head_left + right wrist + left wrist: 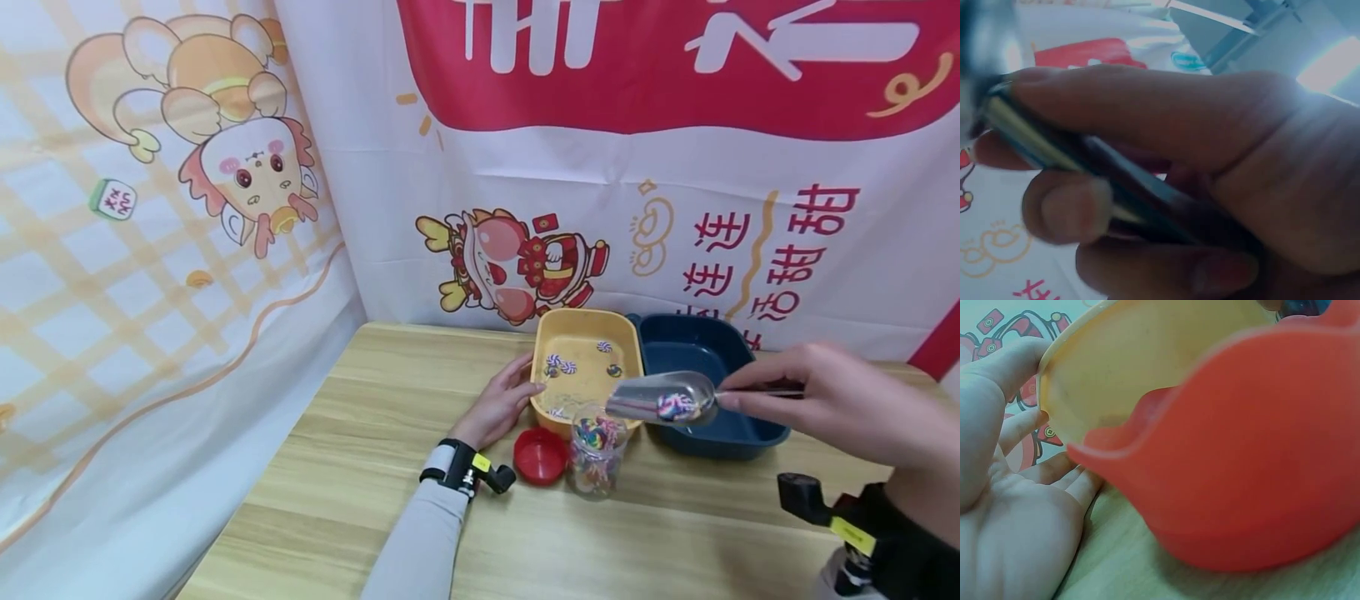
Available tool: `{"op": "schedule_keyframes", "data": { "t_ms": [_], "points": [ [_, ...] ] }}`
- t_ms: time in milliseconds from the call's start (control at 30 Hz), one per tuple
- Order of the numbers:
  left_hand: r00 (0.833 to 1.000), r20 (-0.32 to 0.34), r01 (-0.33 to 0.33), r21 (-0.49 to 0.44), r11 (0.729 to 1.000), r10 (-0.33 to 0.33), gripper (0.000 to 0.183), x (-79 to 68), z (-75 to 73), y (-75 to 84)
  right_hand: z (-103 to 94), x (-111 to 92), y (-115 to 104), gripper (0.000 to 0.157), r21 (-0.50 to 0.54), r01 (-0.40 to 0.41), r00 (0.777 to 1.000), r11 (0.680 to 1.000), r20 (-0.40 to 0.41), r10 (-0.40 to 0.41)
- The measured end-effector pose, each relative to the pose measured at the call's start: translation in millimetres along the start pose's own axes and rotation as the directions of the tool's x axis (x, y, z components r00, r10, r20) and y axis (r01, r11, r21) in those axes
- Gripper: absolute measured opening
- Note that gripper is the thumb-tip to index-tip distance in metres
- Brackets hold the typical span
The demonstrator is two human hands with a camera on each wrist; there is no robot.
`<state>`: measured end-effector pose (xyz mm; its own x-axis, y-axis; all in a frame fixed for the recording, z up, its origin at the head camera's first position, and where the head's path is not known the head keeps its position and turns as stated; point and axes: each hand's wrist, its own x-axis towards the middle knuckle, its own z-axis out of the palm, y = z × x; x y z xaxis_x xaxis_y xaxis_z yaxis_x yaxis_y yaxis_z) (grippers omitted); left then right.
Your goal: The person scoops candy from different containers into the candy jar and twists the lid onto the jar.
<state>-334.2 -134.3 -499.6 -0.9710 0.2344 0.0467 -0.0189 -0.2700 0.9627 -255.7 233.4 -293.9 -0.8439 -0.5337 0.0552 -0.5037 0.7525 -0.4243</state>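
My left hand (501, 404) holds the left rim of a yellow tub (587, 321), thumb at the rim and fingers along the outer wall. A few swirl-patterned candies (568, 367) lie on the tub's floor. My right hand (840, 404) grips the thin handle (1135, 181) of a see-through scoop (637, 400). Colourful candies (677, 407) sit in the scoop, whose mouth points left above the tub's near right part. Just below stands a clear jar (596, 471), upright, with colourful candies inside. Beside it is a red wavy-rimmed dish or lid (541, 457), large in the left wrist view.
A dark blue tub (686, 333) stands against the yellow one on its right, partly hidden by the right hand and scoop. Everything rests on a wooden table (315, 483). Printed cloth (645, 167) hangs behind and at the left side.
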Motion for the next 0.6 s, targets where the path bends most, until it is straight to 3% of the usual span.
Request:
{"op": "schedule_keyframes", "data": {
  "t_ms": [267,600],
  "points": [
    [1.000,-0.005,-0.002,-0.014,1.000,0.002,0.072,1.8,-0.5,0.4,1.7,-3.1,-3.9,0.025,-0.053,-0.015,0.993,0.998,0.115,0.021],
    [1.000,0.000,0.010,-0.001,1.000,-0.010,0.073,0.7,-1.0,1.1,2.8,-5.9,-3.2,0.028,-0.068,-0.043,0.997,0.997,0.056,0.047]
  ]
}}
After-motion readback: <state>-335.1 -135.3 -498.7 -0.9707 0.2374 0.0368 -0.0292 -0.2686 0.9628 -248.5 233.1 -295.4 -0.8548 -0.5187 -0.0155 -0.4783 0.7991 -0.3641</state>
